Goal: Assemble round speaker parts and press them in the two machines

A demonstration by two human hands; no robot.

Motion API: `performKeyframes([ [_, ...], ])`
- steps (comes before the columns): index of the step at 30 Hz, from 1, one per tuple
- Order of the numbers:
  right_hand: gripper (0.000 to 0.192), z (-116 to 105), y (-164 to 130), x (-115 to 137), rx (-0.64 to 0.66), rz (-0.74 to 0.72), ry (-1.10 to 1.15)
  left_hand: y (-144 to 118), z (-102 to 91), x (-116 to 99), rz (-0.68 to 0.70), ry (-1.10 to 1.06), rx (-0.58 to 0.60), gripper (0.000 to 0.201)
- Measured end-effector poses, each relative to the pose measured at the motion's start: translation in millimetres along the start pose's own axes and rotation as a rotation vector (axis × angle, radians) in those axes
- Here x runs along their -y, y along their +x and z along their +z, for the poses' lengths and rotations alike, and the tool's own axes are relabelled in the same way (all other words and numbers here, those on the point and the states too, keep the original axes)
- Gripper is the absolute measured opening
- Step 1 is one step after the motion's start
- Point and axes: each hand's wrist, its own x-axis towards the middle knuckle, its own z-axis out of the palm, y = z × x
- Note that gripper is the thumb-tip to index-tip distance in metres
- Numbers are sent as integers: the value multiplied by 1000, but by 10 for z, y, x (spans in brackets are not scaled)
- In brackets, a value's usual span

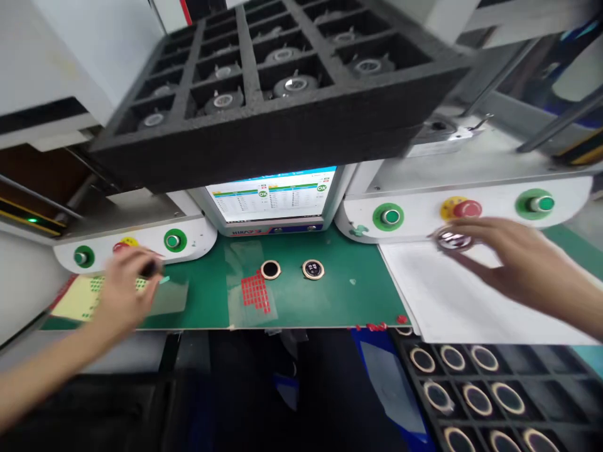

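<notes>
While the right hand point(513, 263) pinches a shiny round metal part point(452, 240) over the white paper sheet point(452, 301), clear of the red stop button point(467, 209), the left hand point(123, 290) closes its fingers on a small dark tool point(151, 269) above the yellow sticker sheet point(80, 300). 2 ringed discs point(271, 270) lie on the green mat point(339, 301), probably parked for easy reach.

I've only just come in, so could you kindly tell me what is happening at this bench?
A person works at a green mat before a screen. The right hand holds a shiny round part over white paper. The left hand holds a small dark tool over a yellow sticker sheet. Two ringed discs lie on the mat.
</notes>
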Motion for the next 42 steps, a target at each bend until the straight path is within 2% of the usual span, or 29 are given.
performKeyframes([
  [3, 34, 319, -351, 56, 163, -18, 40, -430, 487, -343, 115, -25, 188, 17],
  [5, 33, 423, -428, 28, 210, 16, 54, -550, 752, -487, 130, -32, 276, 18],
  [7, 32, 440, -430, 2, 228, 16, 48, -567, 887, -566, 119, -35, 323, 17],
  [10, 30, 464, -354, 124, 264, -18, 25, -473, 918, -669, 80, -23, 345, 22],
  [12, 29, 586, -265, 356, 312, -63, 6, -351, 936, -794, 52, -4, 364, 31],
  [15, 32, 929, -112, 821, 386, -122, 11, -115, 1059, -1052, 4, 32, 422, 35],
  [18, 40, 1276, 2, 1185, 428, -150, 24, 101, 1222, -1269, -54, 69, 476, 28],
  [22, 34, 1489, 22, 1332, 434, -125, -22, 262, 1305, -1368, -47, 77, 534, 18],
  [25, 28, 1505, -10, 1314, 410, -86, -66, 273, 1221, -1323, -21, 55, 551, 16],
  [27, 24, 1497, -28, 1296, 397, -79, -78, 237, 1057, -1226, -8, 34, 529, 19],
  [30, 20, 1494, -63, 1265, 392, -94, -65, 196, 612, -928, -17, 8, 454, 25],
  [33, 22, 1516, -115, 1212, 363, -128, -51, 318, 49, -419, -109, 61, 294, 24],
  [36, 32, 1554, -149, 1154, 290, -217, -63, 651, -367, 255, -257, 232, 83, 26],
  [39, 40, 1558, -143, 1151, 252, -291, -84, 1086, -464, 923, -341, 380, 55, 35],
  [42, 41, 1517, -109, 1212, 246, -316, -99, 1469, -287, 1385, -366, 411, 101, 38],
])
